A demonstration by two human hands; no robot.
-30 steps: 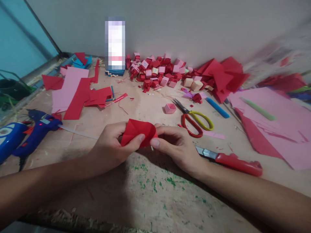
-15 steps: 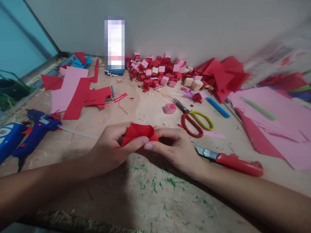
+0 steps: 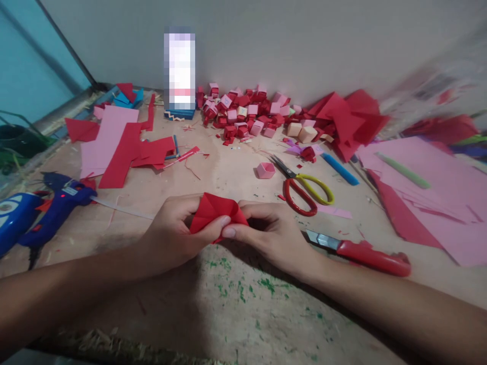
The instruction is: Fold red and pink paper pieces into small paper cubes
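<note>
A creased piece of red paper [image 3: 215, 212] is held above the table between both hands. My left hand [image 3: 178, 223] grips its left side, thumb across the front and fingers behind, partly hidden. My right hand [image 3: 268, 230] pinches the lower right part, its thumb tip close to the left thumb. Just beyond the hands stands a small open pink paper box [image 3: 266, 170]. Scissors [image 3: 300, 185] with one red and one yellow handle lie past my right hand. Beside my right wrist rests a red-handled utility knife [image 3: 359, 251] with its blade out.
A blue glue gun [image 3: 57, 203] lies at the left, near cut red paper [image 3: 120, 157]. Small red and pink paper boxes [image 3: 243, 111] are heaped by the wall, right of a blurred, lit upright screen [image 3: 181, 71]. Pink sheets [image 3: 429, 203] cover the right side.
The red paper has shifted slightly in the fingers, and its rounded opening at the right looks narrower with more creases showing. Both thumbs have moved a little. The table items stay put.
</note>
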